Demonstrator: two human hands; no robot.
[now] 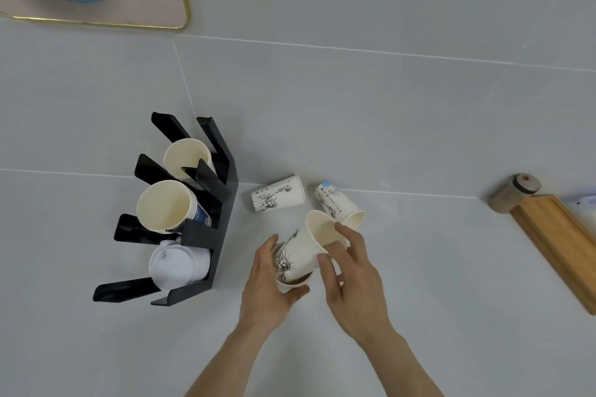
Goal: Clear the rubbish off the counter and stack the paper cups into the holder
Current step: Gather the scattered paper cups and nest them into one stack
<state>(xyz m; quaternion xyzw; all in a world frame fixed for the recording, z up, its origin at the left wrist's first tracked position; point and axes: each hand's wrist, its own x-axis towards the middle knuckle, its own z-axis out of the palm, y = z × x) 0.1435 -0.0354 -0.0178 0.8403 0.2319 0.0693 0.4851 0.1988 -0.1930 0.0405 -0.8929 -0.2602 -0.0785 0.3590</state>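
Pale grey desk (419, 126): left hand (271, 280) is clamping fingers on nested cups (300, 258), right hand (350, 271) fingers pinching the rim, so keep them coaxial, press fully, then slot into black holder (222, 222).

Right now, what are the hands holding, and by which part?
Nested paper cups. The left hand wraps the outer cup's lower body near its base; the right hand has fingers on the inner cup's rim.
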